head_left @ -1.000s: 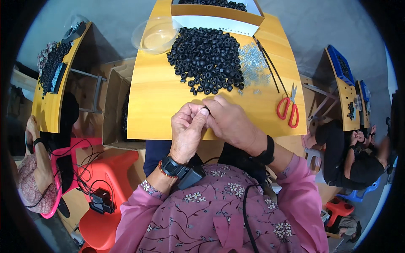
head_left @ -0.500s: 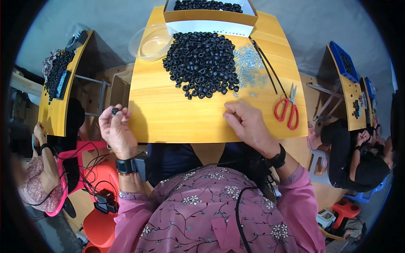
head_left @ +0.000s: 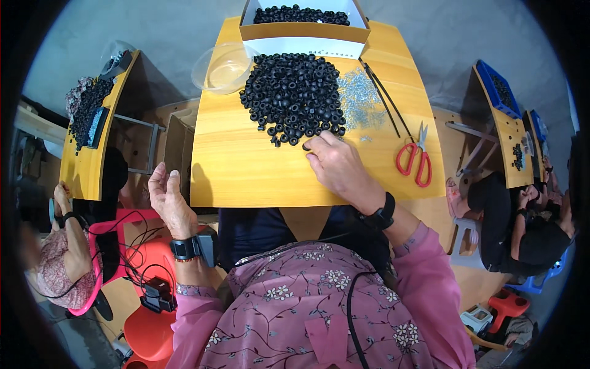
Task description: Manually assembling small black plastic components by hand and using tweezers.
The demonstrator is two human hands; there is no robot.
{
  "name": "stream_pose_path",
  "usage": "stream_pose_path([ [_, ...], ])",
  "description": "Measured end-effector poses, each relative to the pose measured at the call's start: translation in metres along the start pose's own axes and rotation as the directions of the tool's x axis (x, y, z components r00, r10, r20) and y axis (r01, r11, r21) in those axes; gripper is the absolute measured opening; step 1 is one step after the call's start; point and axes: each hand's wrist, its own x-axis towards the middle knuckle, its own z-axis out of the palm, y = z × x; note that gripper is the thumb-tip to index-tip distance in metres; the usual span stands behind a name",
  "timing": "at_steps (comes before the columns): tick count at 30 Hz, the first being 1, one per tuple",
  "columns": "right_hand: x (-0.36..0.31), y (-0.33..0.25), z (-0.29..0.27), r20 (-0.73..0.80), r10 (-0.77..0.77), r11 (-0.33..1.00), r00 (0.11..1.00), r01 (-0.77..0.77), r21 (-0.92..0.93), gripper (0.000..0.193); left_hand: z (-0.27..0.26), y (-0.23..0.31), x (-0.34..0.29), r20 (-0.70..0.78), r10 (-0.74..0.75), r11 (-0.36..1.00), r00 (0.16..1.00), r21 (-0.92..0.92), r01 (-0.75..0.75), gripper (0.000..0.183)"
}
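At the near edge of the heap of black pieces (head_left: 292,92), mid-table, we have the right hand (head_left: 341,166), thumb and index bent together at a dark piece; the hand's back faces us, so we can't tell whether it's pinched or just touched. The heap sits within easy reach, probably so single pieces can be taken off its front fringe. Left hand (head_left: 171,200): fingers loosely spread, nothing visible in them, just off the table's left edge near a cardboard carton (head_left: 178,144); we'd guess it hangs there because the carton is handy. Small silvery bits (head_left: 359,92) lie right of the heap, apparently kept aside as a separate supply, though the two meet along that edge. Clear bowl (head_left: 224,75) on the left, touching the heap or just beside it, can't say. Box (head_left: 301,48) at the far end holds more black pieces and blocks the way beyond the heap. Dark thin rods (head_left: 372,75) and red-handled scissors (head_left: 418,147) lie further right, seemingly parked clear of the front strip of yellow table (head_left: 258,184); nothing stands between right hand and heap. Off left, red chair (head_left: 147,329); neighbouring tables (head_left: 83,175) both sides.
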Motion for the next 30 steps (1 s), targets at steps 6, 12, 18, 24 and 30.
stream_pose_path([
  [6,-0.017,-0.003,-0.005,-0.005,0.106,0.976,0.994,-0.103,0.193,0.015,0.029,0.026,-0.041,0.187,0.023,0.998,0.982,-0.054,-0.013,0.023],
  [12,-0.016,0.003,-0.002,-0.013,0.018,0.997,1.000,-0.017,0.071,0.014,0.057,0.035,-0.071,0.522,-0.088,0.994,0.848,-0.014,0.112,0.020],
  [18,-0.020,-0.008,-0.006,-0.100,0.094,0.868,0.991,-0.032,0.496,0.018,0.082,0.044,-0.101,0.672,-0.188,0.973,0.716,0.028,0.229,0.024],
  [24,-0.038,-0.037,-0.021,0.280,0.418,0.400,0.864,-0.452,0.797,0.022,0.109,0.048,-0.111,0.805,0.049,0.998,0.592,-0.013,-0.064,0.029],
  [30,-0.050,-0.027,-0.019,0.334,0.385,0.326,0.860,-0.465,0.823,0.026,0.120,0.044,-0.108,0.857,0.212,0.927,0.469,-0.024,-0.374,0.015],
])
